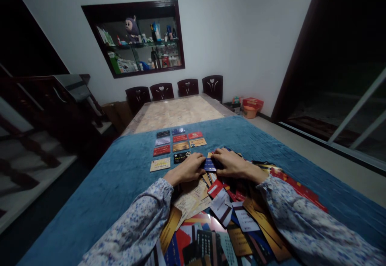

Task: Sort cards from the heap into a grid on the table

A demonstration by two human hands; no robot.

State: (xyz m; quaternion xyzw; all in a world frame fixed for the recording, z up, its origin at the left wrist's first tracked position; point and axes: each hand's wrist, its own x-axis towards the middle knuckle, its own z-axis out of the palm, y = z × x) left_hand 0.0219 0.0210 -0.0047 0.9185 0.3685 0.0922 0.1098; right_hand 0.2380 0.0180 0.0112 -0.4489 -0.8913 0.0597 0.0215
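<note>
A dark blue card (210,165) with pale print is between my two hands, above the near pile of cards. My left hand (189,168) has its fingers bent at the card's left edge. At its right edge, the curled fingers of my right hand (230,163) grip it. Under and in front of my hands spreads a loose heap of cards, among them a white card (221,207), a gold card (239,242) and a red card (215,188). Beyond my left hand, several cards lie in short columns, including a black card (181,157) and a cream card (160,164).
A blue cloth (120,193) covers the near part of the long table (177,111). Dark chairs (187,87) line its far end. A wall niche (141,44) holds a plush toy and bottles. An orange bucket (249,112) stands on the floor at the right.
</note>
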